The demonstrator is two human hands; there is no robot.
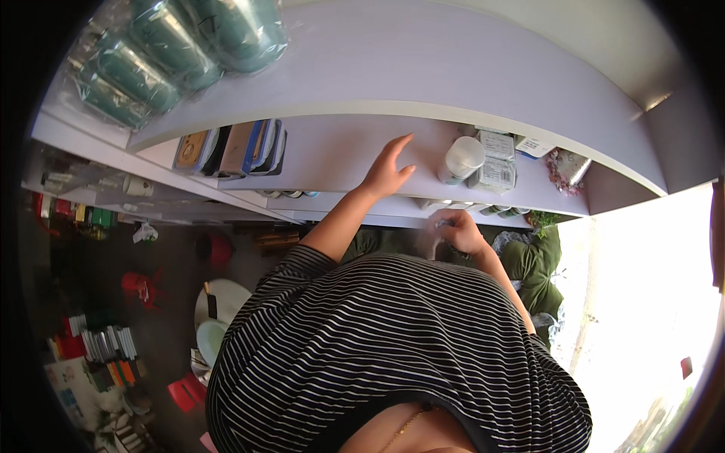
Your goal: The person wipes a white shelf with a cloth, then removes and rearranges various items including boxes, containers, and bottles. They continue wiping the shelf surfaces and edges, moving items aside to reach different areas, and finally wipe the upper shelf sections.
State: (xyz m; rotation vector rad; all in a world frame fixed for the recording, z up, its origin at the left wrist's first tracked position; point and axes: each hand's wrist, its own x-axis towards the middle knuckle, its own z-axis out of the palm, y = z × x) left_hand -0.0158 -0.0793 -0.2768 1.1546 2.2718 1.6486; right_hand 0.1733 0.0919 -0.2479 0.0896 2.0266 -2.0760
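My left hand (388, 172) reaches over the middle shelf board (340, 141), its thumb apart from the fingers and nothing in it. To its right a white-lidded jar (463, 157) stands beside stacked boxes in clear wrap (495, 161). Lower and nearer my body, my right hand (461, 232) is closed around a blurred greyish thing (433, 238), perhaps a cloth; its kind cannot be told. This hand is just in front of the lower shelf, near some small white containers (453, 204).
Green cups in clear plastic (175, 51) stand on the upper shelf (396, 56). Boxed lidded containers (232, 148) stand at the middle shelf's left. A pink-trimmed item (566, 170) lies at its right. Green cushions (532, 272) are low right; red stools (141, 289) and a round table (218, 300) are at left.
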